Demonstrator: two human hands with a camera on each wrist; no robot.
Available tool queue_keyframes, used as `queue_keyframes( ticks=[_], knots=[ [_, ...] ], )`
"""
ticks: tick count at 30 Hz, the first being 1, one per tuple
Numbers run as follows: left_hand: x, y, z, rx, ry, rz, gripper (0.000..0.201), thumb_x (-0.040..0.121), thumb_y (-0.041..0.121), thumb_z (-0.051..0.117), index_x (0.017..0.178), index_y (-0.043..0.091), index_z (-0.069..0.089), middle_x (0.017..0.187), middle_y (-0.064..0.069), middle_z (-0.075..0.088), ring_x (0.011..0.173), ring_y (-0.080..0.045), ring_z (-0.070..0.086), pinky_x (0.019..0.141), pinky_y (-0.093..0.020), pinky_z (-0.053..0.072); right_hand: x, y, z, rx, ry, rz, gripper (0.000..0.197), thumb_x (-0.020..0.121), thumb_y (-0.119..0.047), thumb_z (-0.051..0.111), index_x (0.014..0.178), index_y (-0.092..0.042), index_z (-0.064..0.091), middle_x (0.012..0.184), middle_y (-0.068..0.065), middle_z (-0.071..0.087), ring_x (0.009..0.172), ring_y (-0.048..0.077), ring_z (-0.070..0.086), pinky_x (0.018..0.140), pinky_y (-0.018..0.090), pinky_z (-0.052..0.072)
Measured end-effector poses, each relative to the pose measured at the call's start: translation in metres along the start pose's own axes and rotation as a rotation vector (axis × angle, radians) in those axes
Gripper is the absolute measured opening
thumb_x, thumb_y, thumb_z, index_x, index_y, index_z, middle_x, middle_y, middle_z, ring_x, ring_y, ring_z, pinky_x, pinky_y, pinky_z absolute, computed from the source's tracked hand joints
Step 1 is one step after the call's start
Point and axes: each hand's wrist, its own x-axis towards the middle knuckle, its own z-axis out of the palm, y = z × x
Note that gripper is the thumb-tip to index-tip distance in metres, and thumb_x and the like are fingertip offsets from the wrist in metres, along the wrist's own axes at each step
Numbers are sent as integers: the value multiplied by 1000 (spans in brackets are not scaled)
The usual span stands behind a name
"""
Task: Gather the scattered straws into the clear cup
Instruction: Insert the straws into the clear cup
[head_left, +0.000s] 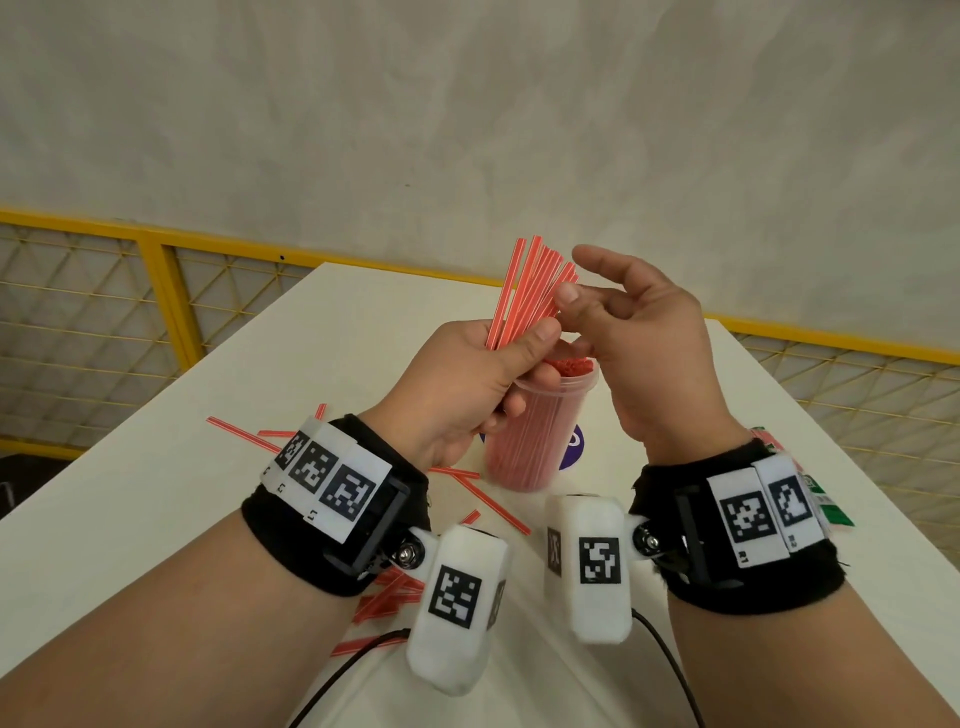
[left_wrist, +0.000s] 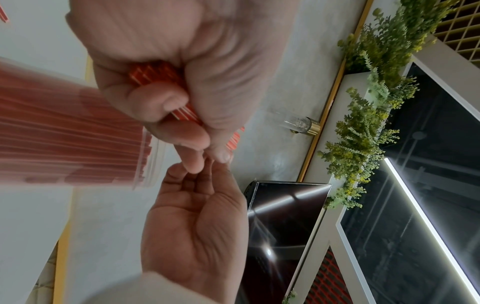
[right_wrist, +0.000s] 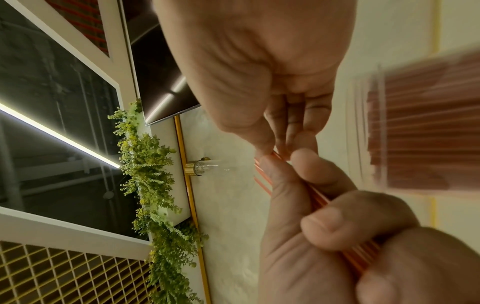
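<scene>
Red-and-white striped straws fan upward as a bundle (head_left: 524, 291) from the left hand (head_left: 467, 384), whose thumb and curled fingers clamp the lower part of the bundle; the wrist views show the same grip, stripes visible between the folded fingers (left_wrist: 166, 102). The right hand (head_left: 644, 353) hovers at 3 o'clock of the bundle, fingers loosely bent and mostly spread, its thumb and forefinger tips meeting at the straws near the left thumb; whether they actually pinch a straw cannot be told. Directly below both hands stands the clear cup (head_left: 535, 441), upright on the white table (head_left: 156, 499), already packed with red straws whose ends (head_left: 574, 365) reach the rim; it sits on a purple round mat (head_left: 574, 449) that peeks out at its 3 o'clock side. Loose straws (head_left: 244, 434) lie scattered on the table at 9 o'clock of the cup; more loose ones (head_left: 493, 501) rest at 6 o'clock, partly hidden under the left wrist; a yellow mesh fence (head_left: 93, 312) runs beyond the table's far edges.
</scene>
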Motion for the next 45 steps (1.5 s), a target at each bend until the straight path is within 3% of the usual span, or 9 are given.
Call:
queue_keyframes(
  ticks=[4,9,15,21,25,33,36,41,45],
  knots=[
    [0,-1,0,11,-25,9,37,78,47,65,93,15,75,70,0,69,41,-6,44,35,-16,30,-2,0,1,161,-33,38,34,87,-3,67,119,-13,60,73,4,73,57,6,64,54,17,50],
    [1,-1,1,21,-38,1,42,84,50,61,98,13,74,68,2,68,40,-6,45,36,-16,31,0,0,1,200,-18,29,34,87,0,66,118,-12,60,80,15,69,65,17,67,56,25,54],
    [0,-1,0,60,-33,4,38,91,48,57,94,15,75,71,0,70,41,-8,47,37,-18,32,2,2,-2,157,6,9,26,87,-4,67,111,-15,64,79,7,74,63,17,69,57,24,53],
    [-1,2,-1,89,-56,9,35,93,47,55,90,18,75,74,-1,71,42,-9,47,38,-19,32,2,4,-3,168,-44,-17,28,88,-6,66,113,-19,65,86,11,74,74,18,69,64,26,53],
    [-2,3,-1,106,-41,18,37,94,48,53,89,18,74,74,-1,72,42,-8,48,38,-18,32,4,3,-4,212,37,-40,25,87,-4,66,110,-16,67,79,8,73,69,16,67,64,24,53],
    [-1,2,1,164,-27,24,36,95,47,52,90,18,73,71,0,68,40,-9,42,37,-17,30,1,5,0,194,-10,-13,18,90,-4,63,103,-16,67,79,8,75,70,20,70,66,31,58],
    [-2,3,1,191,-31,29,37,95,48,51,91,19,74,72,2,69,42,-10,45,39,-19,30,2,5,0,206,32,-30,17,89,-2,64,99,-15,67,77,5,74,66,18,68,61,27,56],
    [-3,5,0,159,-14,28,37,96,47,50,96,18,74,70,4,69,44,-8,47,37,-18,32,6,5,-4,273,148,-64,18,90,-1,62,103,-13,65,79,4,74,76,17,70,68,31,56],
    [-2,4,0,119,1,17,35,96,43,52,92,15,72,65,3,62,42,-7,37,37,-17,28,2,4,0,225,45,-44,23,88,-5,66,107,-18,64,79,5,73,71,18,69,66,30,57]
  ],
)
